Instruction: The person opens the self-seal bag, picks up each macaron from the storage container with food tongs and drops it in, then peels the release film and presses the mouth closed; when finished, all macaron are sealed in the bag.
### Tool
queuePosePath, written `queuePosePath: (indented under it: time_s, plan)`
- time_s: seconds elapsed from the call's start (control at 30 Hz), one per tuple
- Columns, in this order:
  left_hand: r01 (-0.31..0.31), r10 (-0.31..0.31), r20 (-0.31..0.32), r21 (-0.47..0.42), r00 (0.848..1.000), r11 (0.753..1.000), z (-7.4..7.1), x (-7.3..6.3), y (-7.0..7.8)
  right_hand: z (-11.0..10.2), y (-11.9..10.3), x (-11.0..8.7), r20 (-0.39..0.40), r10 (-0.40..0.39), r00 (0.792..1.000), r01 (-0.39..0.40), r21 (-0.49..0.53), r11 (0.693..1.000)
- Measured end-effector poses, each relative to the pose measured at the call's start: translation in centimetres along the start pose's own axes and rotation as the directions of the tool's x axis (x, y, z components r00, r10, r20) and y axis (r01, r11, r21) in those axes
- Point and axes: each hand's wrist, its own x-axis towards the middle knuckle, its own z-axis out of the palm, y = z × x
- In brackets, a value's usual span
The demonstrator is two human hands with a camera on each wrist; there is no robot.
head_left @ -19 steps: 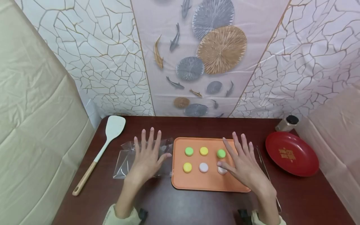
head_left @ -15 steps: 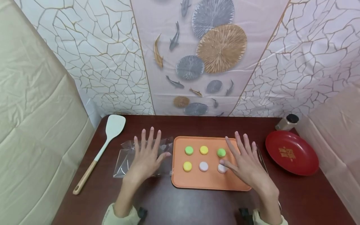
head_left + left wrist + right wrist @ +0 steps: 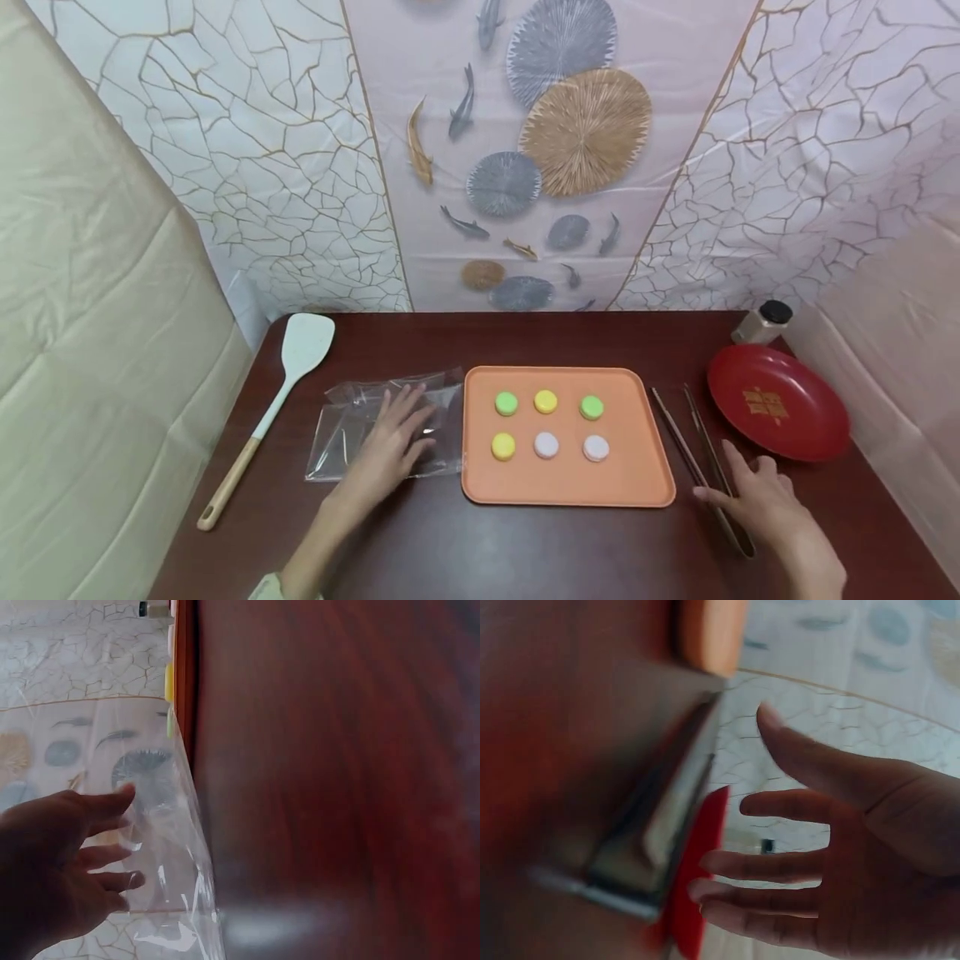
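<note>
My left hand (image 3: 384, 454) is over a clear plastic bag (image 3: 341, 433) left of the tray, fingers spread and slightly bent. In the left wrist view its fingers hang just by the bag's shiny film (image 3: 176, 862). On the right, my right hand (image 3: 768, 504) hovers beside long metal tongs (image 3: 701, 450), thumb and fingers apart with nothing between them. The right wrist view shows the tongs (image 3: 656, 832) in front of the relaxed fingers. Between the hands lies an orange tray (image 3: 570, 485) bearing several macarons in two rows: green (image 3: 591, 407), yellow (image 3: 503, 447) and pale lilac (image 3: 546, 445).
A red oval plate (image 3: 806, 417) stands at the right, with a black-lidded jar (image 3: 761, 325) behind it. A white spatula with a wooden handle (image 3: 255, 429) lies along the left side. Patterned cloth (image 3: 300, 208) rises behind the dark table (image 3: 480, 550).
My right hand has moved right and toward me, off the tray to the tongs. The left hand has come down over the plastic bag, its fingers more bent.
</note>
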Motion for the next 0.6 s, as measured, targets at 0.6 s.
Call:
queuePosePath:
  time_s: [0.6]
  plan:
    - [-0.004, 0.014, -0.072, 0.141, 0.997, 0.99, -1.8, 1.7, 3.1, 2.4, 1.1, 2.2, 0.035, -0.107, 0.994, 0.106, 0.026, 0.994]
